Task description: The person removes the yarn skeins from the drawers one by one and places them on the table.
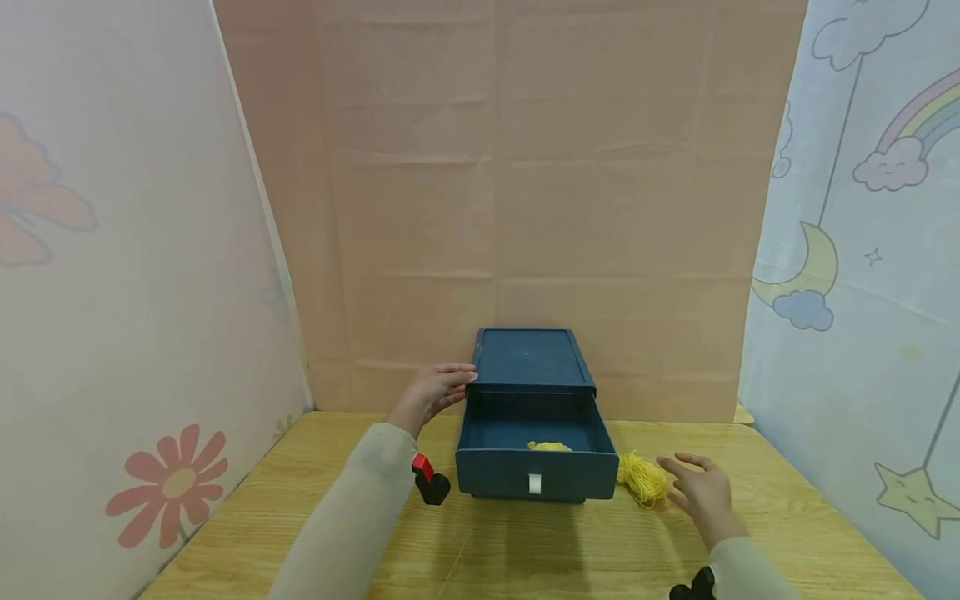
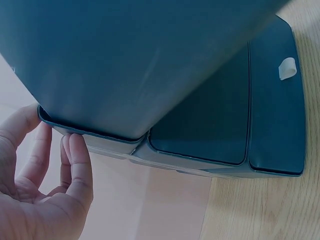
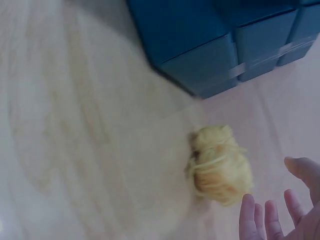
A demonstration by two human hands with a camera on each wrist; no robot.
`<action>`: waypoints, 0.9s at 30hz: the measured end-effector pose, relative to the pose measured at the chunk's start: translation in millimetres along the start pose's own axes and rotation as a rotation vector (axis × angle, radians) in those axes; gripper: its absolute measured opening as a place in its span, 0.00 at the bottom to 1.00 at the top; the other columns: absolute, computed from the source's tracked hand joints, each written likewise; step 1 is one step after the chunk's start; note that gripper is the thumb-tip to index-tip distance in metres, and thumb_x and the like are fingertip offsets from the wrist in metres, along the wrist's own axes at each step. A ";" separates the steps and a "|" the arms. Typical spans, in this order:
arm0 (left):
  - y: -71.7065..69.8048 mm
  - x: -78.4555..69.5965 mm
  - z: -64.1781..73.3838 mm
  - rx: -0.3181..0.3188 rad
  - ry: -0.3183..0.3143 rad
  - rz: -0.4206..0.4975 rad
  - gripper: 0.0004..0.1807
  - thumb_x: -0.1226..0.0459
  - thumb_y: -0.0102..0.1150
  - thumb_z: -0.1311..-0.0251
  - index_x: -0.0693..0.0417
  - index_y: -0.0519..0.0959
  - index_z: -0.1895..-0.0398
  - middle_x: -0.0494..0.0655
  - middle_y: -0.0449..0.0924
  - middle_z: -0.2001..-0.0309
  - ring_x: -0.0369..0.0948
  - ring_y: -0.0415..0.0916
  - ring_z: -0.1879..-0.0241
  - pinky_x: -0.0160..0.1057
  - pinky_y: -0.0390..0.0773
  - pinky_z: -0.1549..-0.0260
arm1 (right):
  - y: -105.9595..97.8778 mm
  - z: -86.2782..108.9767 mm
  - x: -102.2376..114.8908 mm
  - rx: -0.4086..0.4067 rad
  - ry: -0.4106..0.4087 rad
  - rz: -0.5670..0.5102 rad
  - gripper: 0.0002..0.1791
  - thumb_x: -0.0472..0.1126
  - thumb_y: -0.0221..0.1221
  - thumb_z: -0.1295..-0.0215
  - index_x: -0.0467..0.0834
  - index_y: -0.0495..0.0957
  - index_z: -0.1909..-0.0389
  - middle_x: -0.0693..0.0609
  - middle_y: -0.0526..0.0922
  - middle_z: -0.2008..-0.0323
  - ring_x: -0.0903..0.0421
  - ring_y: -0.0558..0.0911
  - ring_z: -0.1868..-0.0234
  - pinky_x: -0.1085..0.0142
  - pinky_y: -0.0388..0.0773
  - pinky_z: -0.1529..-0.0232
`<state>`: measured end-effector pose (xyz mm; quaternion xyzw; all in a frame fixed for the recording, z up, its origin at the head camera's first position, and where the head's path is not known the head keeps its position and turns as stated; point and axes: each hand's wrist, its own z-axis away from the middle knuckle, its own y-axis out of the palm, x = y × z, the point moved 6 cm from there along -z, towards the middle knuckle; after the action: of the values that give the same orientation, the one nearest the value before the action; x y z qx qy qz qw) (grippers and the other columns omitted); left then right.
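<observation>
A dark blue drawer cabinet (image 1: 528,357) stands at the table's back with its upper drawer (image 1: 480,475) pulled out toward me. Yellow yarn (image 1: 550,446) shows inside that drawer, partly hidden by its front. My left hand (image 1: 433,394) touches the cabinet's upper left edge; in the left wrist view its fingertips lie along the rim. To the right of the drawer, a bundle of yellow yarn (image 1: 642,480) lies on the table. Just right of this bundle hovers my right hand (image 1: 702,496), fingers spread and holding nothing; the right wrist view shows its fingertips close to the yarn (image 3: 222,167).
Lower drawers of the cabinet sit closed, one with a white pull tab (image 2: 287,69). A brown-papered wall (image 1: 622,208) rises right behind the cabinet. Patterned cloth walls (image 1: 862,375) border the wooden table (image 1: 300,500) left and right.
</observation>
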<state>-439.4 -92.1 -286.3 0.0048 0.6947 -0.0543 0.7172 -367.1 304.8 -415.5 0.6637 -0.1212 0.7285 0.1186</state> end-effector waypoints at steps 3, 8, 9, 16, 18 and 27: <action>0.4 -0.3 0.6 0.003 0.000 -0.002 0.16 0.63 0.61 0.37 0.57 0.81 0.47 0.54 0.77 0.42 0.47 0.77 0.48 0.45 0.73 0.39 | -1.2 2.1 17.0 -0.001 -0.017 -0.032 0.33 0.47 0.61 0.35 0.36 0.61 0.37 0.29 0.47 0.28 0.34 0.66 0.37 0.64 0.83 0.56; 0.5 0.0 0.9 0.005 0.008 -0.013 0.16 0.63 0.61 0.36 0.57 0.81 0.47 0.54 0.77 0.43 0.46 0.77 0.50 0.42 0.76 0.43 | 2.1 8.8 53.2 0.033 -0.032 -0.084 0.23 0.49 0.60 0.34 0.48 0.65 0.42 0.52 0.64 0.43 0.63 0.78 0.62 0.71 0.82 0.57; 0.5 0.0 1.0 0.004 0.009 -0.016 0.16 0.63 0.61 0.36 0.57 0.81 0.47 0.54 0.77 0.43 0.45 0.77 0.50 0.41 0.77 0.44 | 4.0 11.2 61.0 0.056 -0.033 -0.111 0.21 0.49 0.59 0.33 0.51 0.66 0.44 0.56 0.64 0.46 0.66 0.78 0.64 0.71 0.82 0.56; -0.6 0.4 0.4 0.002 0.007 -0.015 0.16 0.62 0.62 0.37 0.56 0.81 0.48 0.53 0.78 0.43 0.45 0.78 0.50 0.41 0.77 0.44 | 27.6 39.5 119.7 0.256 -0.120 -0.296 0.18 0.48 0.58 0.32 0.54 0.64 0.45 0.61 0.66 0.50 0.67 0.79 0.61 0.73 0.81 0.55; -0.8 0.8 0.0 0.005 0.009 -0.013 0.16 0.62 0.61 0.37 0.56 0.81 0.47 0.54 0.77 0.42 0.45 0.78 0.50 0.43 0.75 0.42 | 37.5 50.7 135.8 0.304 -0.160 -0.315 0.19 0.47 0.58 0.31 0.52 0.64 0.44 0.59 0.66 0.48 0.65 0.78 0.59 0.73 0.81 0.54; -2.5 2.0 -0.4 0.014 0.014 -0.012 0.16 0.62 0.61 0.36 0.56 0.81 0.47 0.53 0.77 0.42 0.46 0.77 0.48 0.42 0.75 0.42 | 88.6 93.8 176.0 0.456 -0.328 -0.218 0.17 0.44 0.57 0.30 0.50 0.68 0.44 0.56 0.73 0.50 0.61 0.79 0.55 0.70 0.81 0.51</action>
<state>-440.0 -94.7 -288.1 0.0060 0.6995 -0.0631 0.7119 -324.6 192.1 -233.5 0.7912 0.0999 0.6030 0.0227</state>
